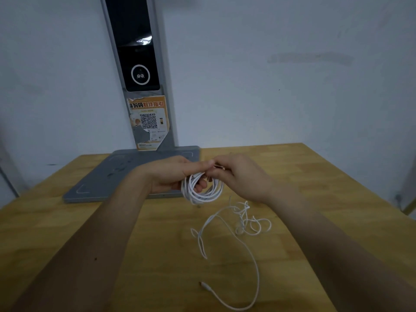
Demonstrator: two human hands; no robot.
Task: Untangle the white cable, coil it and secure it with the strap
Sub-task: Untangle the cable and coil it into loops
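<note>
A white cable coil [201, 192] of several loops hangs from my left hand [173, 174], whose fingers are curled through it, above the wooden table [90, 221]. My right hand [243, 179] pinches a thin tan strap [219, 166] at the top of the coil, right beside my left fingertips. A second white cable [236, 221] lies loose and tangled on the table below the hands. Its long tail curves toward me and ends in a small plug [203, 285].
A grey scanner stand has its flat base [101, 179] on the table behind my hands. Its upright post [137, 64] with a black screen and an orange QR sticker rises against the white wall. The table's right edge runs at the far right.
</note>
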